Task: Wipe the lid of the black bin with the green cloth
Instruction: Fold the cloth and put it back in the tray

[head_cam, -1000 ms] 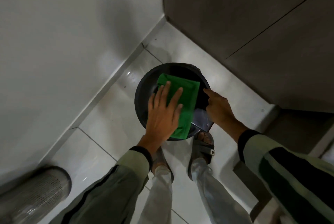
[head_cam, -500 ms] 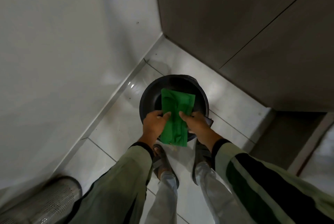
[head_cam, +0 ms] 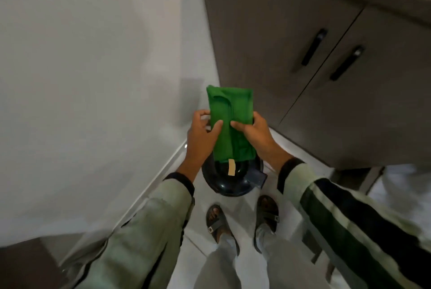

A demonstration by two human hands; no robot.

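The green cloth [head_cam: 231, 120] is folded into a long strip and held up in the air above the bin, a small beige tag hanging from its lower edge. My left hand [head_cam: 201, 139] pinches its left side and my right hand [head_cam: 254, 135] pinches its right side. The round black bin [head_cam: 229, 184] stands on the floor below, its glossy lid partly hidden behind the cloth and my hands. A dark pedal [head_cam: 258, 177] sticks out at the bin's right.
A white wall [head_cam: 93, 78] runs along the left. Grey cabinet doors [head_cam: 326, 90] with black handles stand at the right, close to the bin. My sandalled feet [head_cam: 242, 221] rest on the white tiled floor just in front of the bin.
The cloth was pressed flat on the lid under my left hand; both hands then took hold of it and lifted it off the bin. The view has risen and tilted up.
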